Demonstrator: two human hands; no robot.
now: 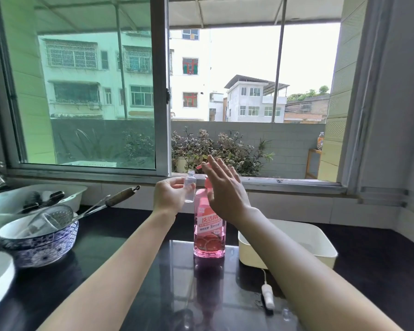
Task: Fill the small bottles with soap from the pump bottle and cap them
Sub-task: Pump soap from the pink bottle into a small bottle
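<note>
A pink pump bottle [209,231] of soap stands upright on the dark counter at the middle. My left hand [169,195] holds a small clear bottle [190,187] upright, uncapped, just left of the pump's spout. My right hand [222,187] is at the pump head with straight fingers spread, and it hides most of the head. The small bottle looks empty. A small clear cap [286,314] lies on the counter near my right forearm.
A white rectangular tub [325,249] sits right of the pump bottle. A blue-patterned bowl [46,244] with a glass and strainer stands at the left, with a white dish basket [74,189] behind it. A white corded switch [267,298] lies in front. An open window spans the back.
</note>
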